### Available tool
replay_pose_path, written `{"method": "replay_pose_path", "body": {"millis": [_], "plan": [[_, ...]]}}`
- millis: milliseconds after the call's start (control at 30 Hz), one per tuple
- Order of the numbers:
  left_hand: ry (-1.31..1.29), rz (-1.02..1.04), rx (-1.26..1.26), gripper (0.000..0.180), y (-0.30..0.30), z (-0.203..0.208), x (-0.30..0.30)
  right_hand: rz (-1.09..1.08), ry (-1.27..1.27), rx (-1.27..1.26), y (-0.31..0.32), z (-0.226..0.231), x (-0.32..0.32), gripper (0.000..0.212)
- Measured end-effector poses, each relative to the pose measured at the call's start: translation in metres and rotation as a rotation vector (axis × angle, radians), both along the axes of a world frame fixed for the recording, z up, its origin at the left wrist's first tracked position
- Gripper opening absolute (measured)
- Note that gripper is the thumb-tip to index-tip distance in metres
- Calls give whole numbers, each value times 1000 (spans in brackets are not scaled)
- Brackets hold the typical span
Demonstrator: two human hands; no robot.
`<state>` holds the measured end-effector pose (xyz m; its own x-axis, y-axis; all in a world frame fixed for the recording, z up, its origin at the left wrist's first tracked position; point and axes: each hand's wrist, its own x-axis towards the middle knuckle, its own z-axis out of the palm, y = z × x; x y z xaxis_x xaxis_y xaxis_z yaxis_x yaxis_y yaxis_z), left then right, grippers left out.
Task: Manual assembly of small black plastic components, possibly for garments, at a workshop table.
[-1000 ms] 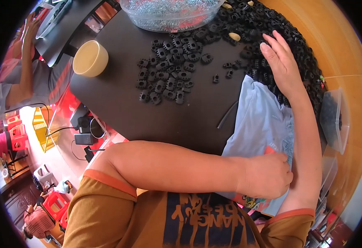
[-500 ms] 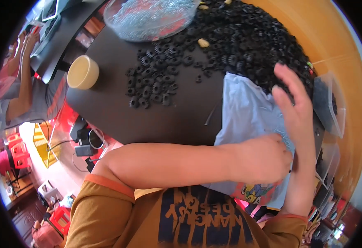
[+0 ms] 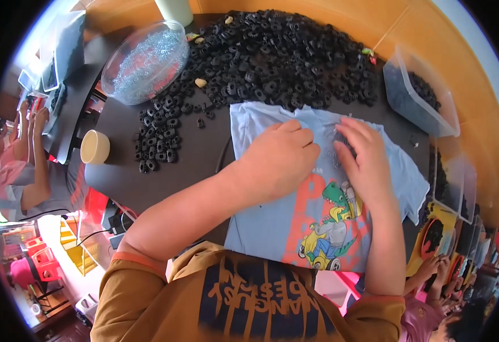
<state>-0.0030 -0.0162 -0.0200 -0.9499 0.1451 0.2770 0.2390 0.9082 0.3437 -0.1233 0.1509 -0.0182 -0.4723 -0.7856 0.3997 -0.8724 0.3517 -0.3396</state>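
Pale blue cloth is what we've got under both hands right now: a T-shirt [image 3: 255, 233] spread over the near side of the table, print facing up. Our left hand [image 3: 284, 157] sits on its upper part, fingers curled in, tips hidden, so we can't tell if it's pinching anything. Our right hand [image 3: 366, 159] is half open just beside it, thumb parted from the fingers, nothing visible in its grip. Between the two, close to the right thumb, there's a scatter of small glinting bits [image 3: 336, 137].

What just changed: the left arm was lying low across the shirt and has swung up, and the right hand has come in next to it. As we read it, both hands now share one patch, with the dinosaur print [image 3: 332, 228] uncovered below them.

Further out, a big heap of black plastic pieces [image 3: 284, 62] lies beyond both hands, with a smaller cluster [image 3: 157, 137] left of the left hand. Past that: a clear tub [image 3: 182, 57] of shiny bits and a cream cup [image 3: 95, 147]. A see-through bin [image 3: 400, 94] stands off beyond the right hand.
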Motion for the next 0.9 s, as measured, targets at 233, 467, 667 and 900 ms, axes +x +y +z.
{"method": "replay_pose_path", "body": {"millis": [233, 467, 667, 900], "plan": [[18, -145, 232, 16, -5, 12, -7, -15, -5, 22, 18, 6, -13, 21], [156, 87, 63, 10, -22, 7, -15, -67, -44, 152, 22, 15, -13, 21], [-81, -22, -17, 29, 10, 5, -1, -98, -42, 126, 18, 18, -4, 21], [-34, -37, 3, 26, 13, 9, 8, 178, -55, 83, 1, 19, 8, 26]]}}
